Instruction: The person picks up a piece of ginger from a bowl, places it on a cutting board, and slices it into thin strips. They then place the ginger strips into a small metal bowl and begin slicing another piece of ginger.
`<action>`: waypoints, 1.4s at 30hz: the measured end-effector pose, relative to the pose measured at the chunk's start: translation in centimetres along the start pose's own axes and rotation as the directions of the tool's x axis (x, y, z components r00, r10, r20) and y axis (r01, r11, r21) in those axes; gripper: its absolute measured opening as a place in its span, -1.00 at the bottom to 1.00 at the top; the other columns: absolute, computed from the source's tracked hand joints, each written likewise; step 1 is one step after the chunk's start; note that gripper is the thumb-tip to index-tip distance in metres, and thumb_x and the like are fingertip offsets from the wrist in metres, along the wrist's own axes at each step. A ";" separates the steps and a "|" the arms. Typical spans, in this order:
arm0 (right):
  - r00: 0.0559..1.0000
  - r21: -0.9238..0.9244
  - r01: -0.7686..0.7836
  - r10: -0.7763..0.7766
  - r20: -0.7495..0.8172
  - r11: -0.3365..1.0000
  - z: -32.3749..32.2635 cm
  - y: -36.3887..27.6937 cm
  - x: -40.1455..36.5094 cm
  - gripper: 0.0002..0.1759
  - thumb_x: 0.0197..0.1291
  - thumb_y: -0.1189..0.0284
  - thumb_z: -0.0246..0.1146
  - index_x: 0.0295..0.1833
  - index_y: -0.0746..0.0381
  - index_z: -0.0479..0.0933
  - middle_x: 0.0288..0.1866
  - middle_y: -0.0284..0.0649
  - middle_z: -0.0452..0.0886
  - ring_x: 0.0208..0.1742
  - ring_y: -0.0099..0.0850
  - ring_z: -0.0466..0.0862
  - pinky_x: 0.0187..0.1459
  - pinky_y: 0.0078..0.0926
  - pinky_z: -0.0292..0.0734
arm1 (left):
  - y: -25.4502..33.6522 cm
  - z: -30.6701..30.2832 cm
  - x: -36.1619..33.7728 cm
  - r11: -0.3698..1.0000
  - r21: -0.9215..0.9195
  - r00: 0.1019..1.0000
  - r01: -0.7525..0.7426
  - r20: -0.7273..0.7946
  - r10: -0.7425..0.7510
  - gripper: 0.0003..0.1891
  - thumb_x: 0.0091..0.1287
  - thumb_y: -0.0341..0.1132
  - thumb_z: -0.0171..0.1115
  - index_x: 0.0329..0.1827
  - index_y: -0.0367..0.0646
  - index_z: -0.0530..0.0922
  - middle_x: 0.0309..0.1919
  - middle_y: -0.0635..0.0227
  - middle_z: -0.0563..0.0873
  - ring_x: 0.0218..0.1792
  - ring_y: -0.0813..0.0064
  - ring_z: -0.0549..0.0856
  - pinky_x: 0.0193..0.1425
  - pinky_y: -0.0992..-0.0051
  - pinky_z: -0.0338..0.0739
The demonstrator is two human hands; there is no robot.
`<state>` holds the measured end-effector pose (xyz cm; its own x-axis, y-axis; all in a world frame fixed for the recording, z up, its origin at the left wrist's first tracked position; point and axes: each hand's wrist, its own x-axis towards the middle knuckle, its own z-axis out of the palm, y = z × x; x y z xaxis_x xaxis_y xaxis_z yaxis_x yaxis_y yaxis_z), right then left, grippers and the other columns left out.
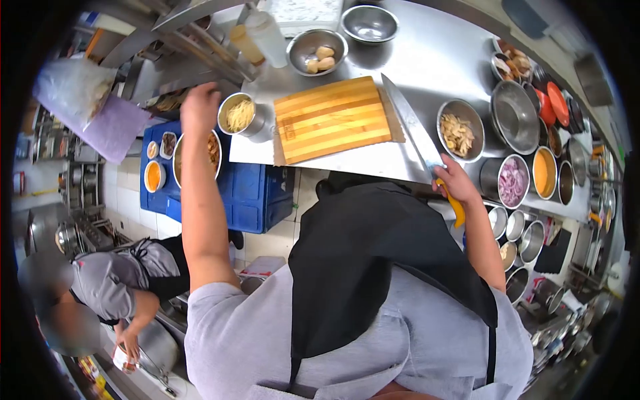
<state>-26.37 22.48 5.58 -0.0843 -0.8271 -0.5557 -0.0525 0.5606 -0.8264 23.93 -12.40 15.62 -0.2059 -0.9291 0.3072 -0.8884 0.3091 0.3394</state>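
Observation:
My right hand [455, 180] is wrapped round the yellow handle of a large knife [413, 127], whose blade lies along the steel counter, pointing away from me. Left of the blade, a striped wooden cutting board [333, 120] rests on a brown cloth. Out to the left, my left hand [201, 103] is raised near a metal container of yellow shreds [237, 115]; its fingers are blurred. Beneath my left forearm, a large bowl of food [215, 157] is partly hidden. A bowl with pale round pieces [320, 60] stands behind the board.
Bowls of pale slices [458, 133], chopped purple onion [513, 181] and orange sauce [544, 172] line the right side. A blue crate [250, 200] stands left of the counter [393, 170]. At lower left, a co-worker [113, 283] handles a large pot.

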 end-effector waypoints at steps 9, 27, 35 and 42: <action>0.996 0.045 -0.005 0.009 -0.091 0.999 0.5 0.9 -1.1 -0.75 0.58 0.36 0.12 0.24 0.22 0.42 -0.46 -0.30 0.59 -0.64 -0.60 0.45 -0.60 -0.61 0.34 | -3.2 6.1 -2.9 0.999 -0.026 0.997 -0.048 0.065 0.050 -0.71 0.32 -0.36 0.40 0.07 -0.24 0.71 0.16 0.03 0.73 0.25 0.05 0.67 0.38 0.17 0.52; 0.994 0.080 -0.074 0.080 -0.078 0.994 1.6 1.1 -1.0 -0.78 0.59 0.38 0.10 0.22 0.20 0.40 -0.49 -0.33 0.58 -0.65 -0.64 0.40 -0.60 -0.63 0.29 | 12.3 15.5 5.0 0.961 -0.259 0.995 -0.099 0.007 0.104 -0.71 0.28 -0.36 0.35 0.04 -0.21 0.71 0.04 0.05 0.75 0.11 0.01 0.72 0.21 0.12 0.62; 0.986 0.148 -0.069 0.090 -0.137 0.987 2.8 1.7 -2.5 -0.88 0.59 0.41 0.09 0.10 0.18 0.42 -0.49 -0.34 0.57 -0.65 -0.64 0.39 -0.61 -0.62 0.29 | 12.9 27.0 12.7 0.973 0.126 0.764 -0.193 0.642 0.068 -0.62 0.30 -0.25 0.34 0.09 -0.31 0.67 -0.04 -0.10 0.80 0.06 -0.07 0.78 0.18 0.12 0.66; 0.970 -0.050 -0.097 0.084 -0.227 0.994 1.9 -0.1 -3.1 -0.85 0.57 0.39 0.12 0.09 0.22 0.43 -0.48 -0.30 0.59 -0.65 -0.61 0.42 -0.59 -0.58 0.32 | 14.4 24.3 12.3 0.967 0.197 0.897 -0.161 0.438 0.060 -0.57 0.27 -0.16 0.39 0.12 -0.23 0.70 0.02 -0.01 0.81 0.26 -0.07 0.66 0.29 0.14 0.63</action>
<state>-24.22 24.88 7.24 -0.3117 -0.7464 -0.5879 -0.0936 0.6399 -0.7627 -1.35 -24.36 2.64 -0.4180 -0.9036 -0.0935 -0.9067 0.4087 0.1039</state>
